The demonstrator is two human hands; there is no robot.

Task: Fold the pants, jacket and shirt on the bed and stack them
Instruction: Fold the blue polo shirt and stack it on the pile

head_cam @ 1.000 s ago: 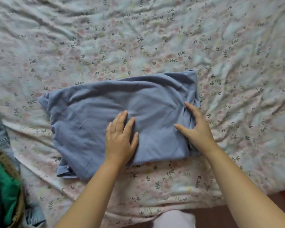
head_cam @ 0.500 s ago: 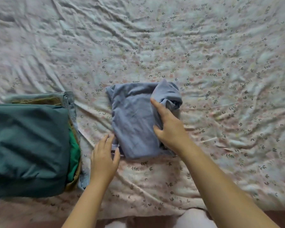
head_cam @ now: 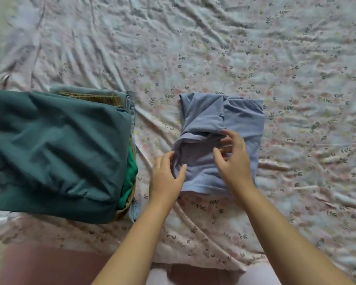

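A grey-blue shirt [head_cam: 240, 120] lies folded into a small bundle in the middle of the bed, with a loose flap bunched across its top. My left hand [head_cam: 167, 177] grips the shirt's left edge, fingers tucked under the cloth. My right hand [head_cam: 232, 159] hovers over the bundle's centre with fingers spread, fingertips at the loose flap. To the left sits a stack: a dark teal folded jacket [head_cam: 58, 151] on top, with light blue jeans [head_cam: 130, 99] and a tan layer showing beneath it.
The bed [head_cam: 193, 48] is covered by a wrinkled floral sheet. Its front edge runs along the bottom of the view, with reddish floor [head_cam: 49, 266] below. A bright green lining [head_cam: 131, 177] peeks from the stack's right side.
The shirt went from a wide flat rectangle to a narrow bundle. My right hand brought its right side over. The view shifted left, revealing the stack, and my left hand took the shirt's left edge.
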